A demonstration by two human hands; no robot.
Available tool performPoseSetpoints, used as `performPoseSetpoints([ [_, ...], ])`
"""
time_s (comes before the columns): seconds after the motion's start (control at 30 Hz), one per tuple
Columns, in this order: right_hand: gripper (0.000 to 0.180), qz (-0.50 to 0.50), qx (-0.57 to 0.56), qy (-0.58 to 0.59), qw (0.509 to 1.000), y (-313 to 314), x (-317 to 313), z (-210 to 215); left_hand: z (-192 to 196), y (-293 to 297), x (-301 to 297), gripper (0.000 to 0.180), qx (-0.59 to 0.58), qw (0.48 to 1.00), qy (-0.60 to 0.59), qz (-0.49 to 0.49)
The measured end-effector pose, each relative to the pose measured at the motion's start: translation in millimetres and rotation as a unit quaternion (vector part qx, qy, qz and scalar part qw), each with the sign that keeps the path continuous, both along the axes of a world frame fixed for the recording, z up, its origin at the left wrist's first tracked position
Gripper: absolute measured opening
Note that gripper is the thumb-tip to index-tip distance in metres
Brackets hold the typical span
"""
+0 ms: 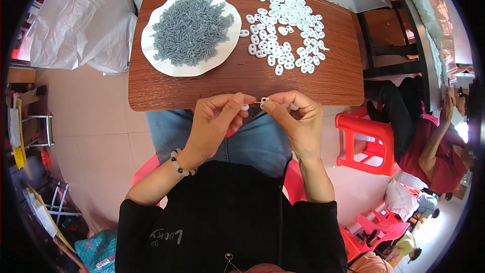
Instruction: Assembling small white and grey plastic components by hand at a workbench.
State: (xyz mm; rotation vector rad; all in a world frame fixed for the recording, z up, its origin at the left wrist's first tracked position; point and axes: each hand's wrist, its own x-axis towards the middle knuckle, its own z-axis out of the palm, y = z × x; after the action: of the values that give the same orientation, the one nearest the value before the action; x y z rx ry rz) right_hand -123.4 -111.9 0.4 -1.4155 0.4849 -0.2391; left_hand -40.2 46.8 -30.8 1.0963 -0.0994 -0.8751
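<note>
Just off the table's near edge, my two hands meet with their fingertips almost touching. My right hand (298, 119) pinches a small white oval plastic piece with two holes (264, 101) between thumb and forefinger. A bit of white also shows behind its curled fingers. Closed too, my left hand (218, 116) has another small white piece (245, 106) by its fingertips. A thin, short screw-like bit (257, 102) bridges the gap between the hands; its exact kind is too small to tell. Many similar white pieces (283, 53) lie loosely spread on the right of the table.
A scalloped white plate (230, 53) heaped with small grey ribbed pieces (192, 28) stands left on the brown table (166, 91). One short loose bit (241, 63) lies nearby. White containers line the far edge. A red stool (366, 139) and a seated person (429, 146) are at right.
</note>
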Motion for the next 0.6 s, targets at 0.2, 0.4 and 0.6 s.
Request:
performPoseSetpoints([
  [0.2,0.009,-0.002,-0.024,0.000,1.000,-3.1,-2.8,4.2,2.8,-4.5,2.8,0.029,0.018,0.998,-0.048,0.036],
  [0.4,0.008,-0.018,0.009,-0.025,0.999,-2.8,-4.8,5.0,-3.8,1.6,10.2,0.033,-0.025,0.999,0.045,0.004],
  [0.6,0.009,0.003,-0.011,-0.024,1.000,-3.6,-6.4,4.7,-4.2,-0.4,6.8,0.030,-0.056,0.998,0.032,0.019],
])
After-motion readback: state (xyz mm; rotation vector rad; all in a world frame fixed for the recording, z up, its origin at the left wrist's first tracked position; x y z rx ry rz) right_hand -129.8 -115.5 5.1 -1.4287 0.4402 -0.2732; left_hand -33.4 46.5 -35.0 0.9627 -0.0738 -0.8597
